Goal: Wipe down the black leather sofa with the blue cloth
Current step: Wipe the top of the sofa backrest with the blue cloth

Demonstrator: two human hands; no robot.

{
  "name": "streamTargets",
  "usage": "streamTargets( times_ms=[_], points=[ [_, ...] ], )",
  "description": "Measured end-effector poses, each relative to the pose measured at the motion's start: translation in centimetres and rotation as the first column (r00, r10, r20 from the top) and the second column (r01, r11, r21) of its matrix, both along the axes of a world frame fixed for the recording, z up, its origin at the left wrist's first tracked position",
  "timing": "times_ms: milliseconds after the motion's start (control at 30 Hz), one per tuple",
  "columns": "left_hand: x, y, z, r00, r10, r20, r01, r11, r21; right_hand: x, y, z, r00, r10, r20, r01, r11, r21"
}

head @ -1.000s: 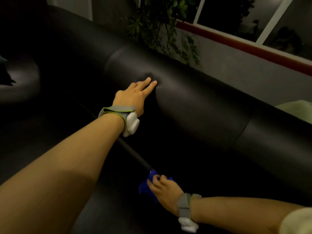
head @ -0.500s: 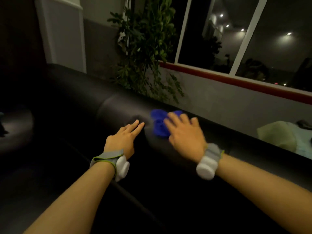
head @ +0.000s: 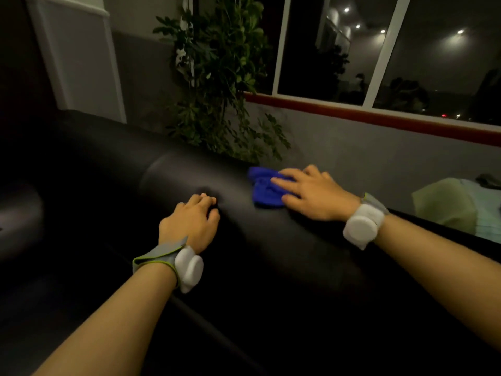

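Cloth [head: 264, 189] under our flat right hand [head: 314, 195] may bunch and skip leather; left hand [head: 193, 222] rests on sofa [head: 271, 240], holding nothing.

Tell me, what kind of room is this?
Probably a lounge or waiting area, at night. A long black leather sofa stands along the wall, a leafy potted plant rises behind it, and big windows show dark sky and reflected ceiling lights.

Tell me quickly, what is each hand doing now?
Left hand: open, fingers resting on the sofa back, holding nothing.
Right hand: open, flat fingers pressing the blue cloth.
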State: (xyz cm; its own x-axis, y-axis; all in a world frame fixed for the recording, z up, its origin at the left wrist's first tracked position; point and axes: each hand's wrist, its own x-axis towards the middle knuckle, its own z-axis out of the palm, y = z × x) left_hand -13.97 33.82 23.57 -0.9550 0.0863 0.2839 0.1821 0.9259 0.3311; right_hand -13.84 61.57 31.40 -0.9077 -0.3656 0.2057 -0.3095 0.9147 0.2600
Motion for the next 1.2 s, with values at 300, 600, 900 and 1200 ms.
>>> streamTargets(
  times_ms=[300,600,900,1200],
  points=[
    [-6.9,6.2,4.5,0.979,-0.203,0.012,0.201,0.974,0.102,1.3,-1.9,-0.8,0.982,0.183,-0.051,-0.182,0.983,0.015],
    [-6.9,5.8,1.7,0.981,-0.196,-0.006,0.195,0.972,0.135,-3.3,5.5,2.4,0.895,-0.349,0.279,0.362,0.932,0.002],
    [-6.8,5.9,1.4,0.987,-0.150,-0.052,0.153,0.987,0.052,-0.4,0.7,0.9,0.998,-0.071,0.000,0.070,0.997,-0.041],
    [-7.8,5.8,1.1,0.984,-0.167,-0.059,0.168,0.985,0.027,0.4,1.4,3.5,0.945,-0.010,0.326,0.042,0.995,-0.091]
  ],
)
